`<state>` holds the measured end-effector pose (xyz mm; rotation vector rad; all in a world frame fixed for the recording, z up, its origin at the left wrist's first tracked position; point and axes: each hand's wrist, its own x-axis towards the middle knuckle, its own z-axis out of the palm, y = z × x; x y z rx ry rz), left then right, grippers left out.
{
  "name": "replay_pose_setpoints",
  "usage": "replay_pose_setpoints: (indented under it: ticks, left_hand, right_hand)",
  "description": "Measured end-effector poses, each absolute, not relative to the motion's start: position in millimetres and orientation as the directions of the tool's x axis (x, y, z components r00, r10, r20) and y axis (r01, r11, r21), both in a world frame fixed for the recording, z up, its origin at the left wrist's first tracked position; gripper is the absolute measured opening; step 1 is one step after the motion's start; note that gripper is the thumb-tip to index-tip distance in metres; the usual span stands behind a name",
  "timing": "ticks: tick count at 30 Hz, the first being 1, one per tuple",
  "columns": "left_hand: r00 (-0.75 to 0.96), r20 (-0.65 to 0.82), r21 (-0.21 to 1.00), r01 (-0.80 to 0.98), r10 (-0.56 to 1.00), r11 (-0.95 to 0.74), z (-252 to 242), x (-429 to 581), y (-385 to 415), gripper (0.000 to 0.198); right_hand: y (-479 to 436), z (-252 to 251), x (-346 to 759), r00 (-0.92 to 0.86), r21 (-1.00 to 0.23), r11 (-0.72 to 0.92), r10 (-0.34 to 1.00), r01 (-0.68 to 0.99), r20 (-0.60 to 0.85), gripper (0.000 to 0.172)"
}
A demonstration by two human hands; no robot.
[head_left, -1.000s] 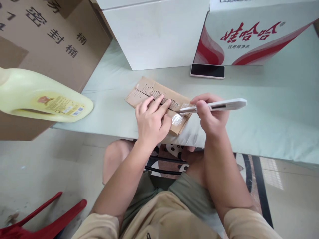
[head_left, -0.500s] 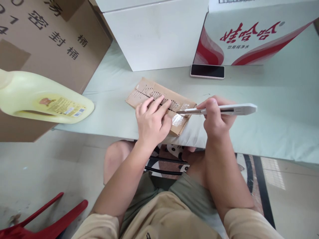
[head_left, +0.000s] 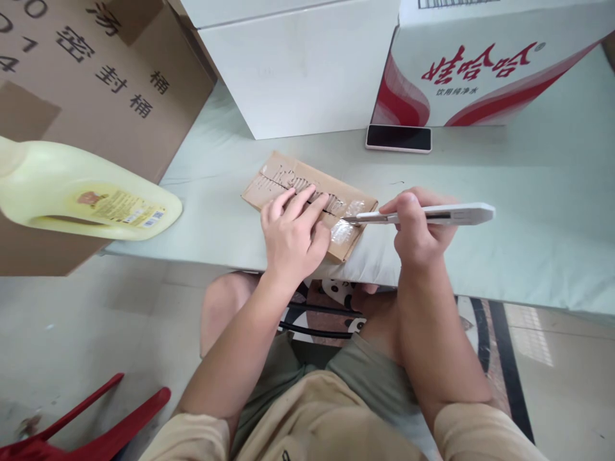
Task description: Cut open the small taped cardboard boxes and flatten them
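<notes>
A small flat cardboard box [head_left: 288, 179] with clear tape lies on the pale green table [head_left: 528, 192] near its front edge. My left hand [head_left: 294, 234] presses down on the box with fingers stretched flat along its top seam. My right hand [head_left: 419, 232] is closed around a white utility knife [head_left: 432, 214]. The knife lies nearly level, and its blade tip touches the taped right end of the box.
A phone [head_left: 398, 137] lies face up behind the box. A white carton [head_left: 298, 70] and a red-and-white carton [head_left: 480, 70] stand at the back. A large brown carton [head_left: 86, 83] and a yellow jug [head_left: 81, 192] are at the left. A red chair [head_left: 96, 429] stands on the floor.
My right hand has drawn the knife to the right along the box seam, then eased slightly back left. My left hand has stayed pressed on the box.
</notes>
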<state>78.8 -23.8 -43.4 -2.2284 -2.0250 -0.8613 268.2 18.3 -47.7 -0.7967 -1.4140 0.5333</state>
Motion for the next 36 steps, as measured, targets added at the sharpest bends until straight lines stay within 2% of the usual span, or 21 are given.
replay_pose_setpoints:
  ticks: [11,29,36]
  left_hand:
    - [0.003,0.407,0.373,0.913,0.913,-0.169,-44.5,79.8,-24.3,0.045]
    - [0.006,0.413,0.371,0.912,0.911,-0.174,-45.6,80.0,-23.9,0.044]
    - [0.005,0.415,0.371,0.912,0.910,-0.174,-44.6,80.2,-24.2,0.044]
  right_hand:
    - [22.1,-56.2,268.9,0.275,-0.751,0.631,0.699,0.196,0.660,0.056]
    - [21.0,-53.6,271.6,0.305,-0.750,0.643,0.692,0.153,0.655,0.049]
    - [18.9,-50.1,270.7,0.347,-0.754,0.640,0.680,0.150,0.646,0.056]
